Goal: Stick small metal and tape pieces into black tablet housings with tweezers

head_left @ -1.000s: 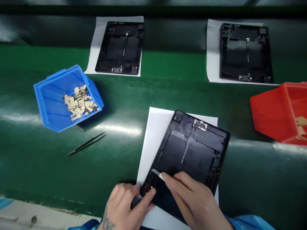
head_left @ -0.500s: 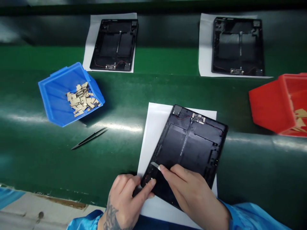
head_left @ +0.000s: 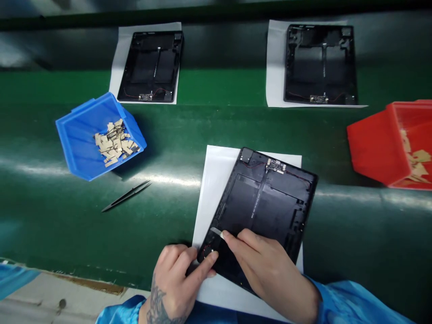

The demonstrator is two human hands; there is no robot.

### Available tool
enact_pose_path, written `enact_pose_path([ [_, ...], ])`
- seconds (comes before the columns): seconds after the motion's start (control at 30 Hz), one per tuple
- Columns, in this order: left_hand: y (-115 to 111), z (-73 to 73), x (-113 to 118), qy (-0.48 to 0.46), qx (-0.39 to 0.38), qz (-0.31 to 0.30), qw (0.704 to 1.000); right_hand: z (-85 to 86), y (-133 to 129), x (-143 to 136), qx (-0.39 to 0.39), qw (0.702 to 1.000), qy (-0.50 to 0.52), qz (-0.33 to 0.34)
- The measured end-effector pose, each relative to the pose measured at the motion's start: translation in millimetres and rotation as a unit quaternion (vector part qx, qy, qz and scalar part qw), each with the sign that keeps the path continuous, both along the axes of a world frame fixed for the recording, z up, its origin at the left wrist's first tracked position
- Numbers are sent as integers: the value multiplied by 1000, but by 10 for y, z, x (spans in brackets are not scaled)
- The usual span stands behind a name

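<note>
A black tablet housing (head_left: 249, 204) lies tilted on a white sheet (head_left: 211, 180), its open inside facing up. My left hand (head_left: 180, 274) grips its lower-left corner, thumb on top near a small round part with red wires. Between the thumb and fingers of my right hand (head_left: 266, 265) is a thin pale strip (head_left: 216, 231), its tip over the left side of the housing; I cannot tell whether it touches. My right hand hides part of the housing's lower half.
Black tweezers (head_left: 126, 196) lie left, below a blue bin (head_left: 79, 139) holding tan-backed pieces (head_left: 114, 143). A red bin (head_left: 374, 146) with tan pieces stands right. Farther back, two more housings, one left (head_left: 151, 63) and one right (head_left: 320, 67), lie on white sheets.
The two rear housings and their sheets have shifted left relative to the blue bin and tweezers. Both my hands keep nearly the same pose on the near housing.
</note>
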State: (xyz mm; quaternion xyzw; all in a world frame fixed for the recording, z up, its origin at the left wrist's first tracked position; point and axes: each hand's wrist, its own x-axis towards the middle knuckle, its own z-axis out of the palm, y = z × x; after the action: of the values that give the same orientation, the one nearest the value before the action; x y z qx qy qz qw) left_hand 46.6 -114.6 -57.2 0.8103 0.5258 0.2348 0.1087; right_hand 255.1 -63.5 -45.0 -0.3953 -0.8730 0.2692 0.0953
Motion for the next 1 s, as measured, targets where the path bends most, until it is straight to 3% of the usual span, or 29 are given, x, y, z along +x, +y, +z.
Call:
enact_pose_path([
  [0.7,-10,-24,-1,-18,-5,-5,1000,-23,8,37,-4,999,46,-9],
  [1.0,-9,-26,12,-24,-3,-2,1000,-44,6,45,-64,994,86,-22],
])
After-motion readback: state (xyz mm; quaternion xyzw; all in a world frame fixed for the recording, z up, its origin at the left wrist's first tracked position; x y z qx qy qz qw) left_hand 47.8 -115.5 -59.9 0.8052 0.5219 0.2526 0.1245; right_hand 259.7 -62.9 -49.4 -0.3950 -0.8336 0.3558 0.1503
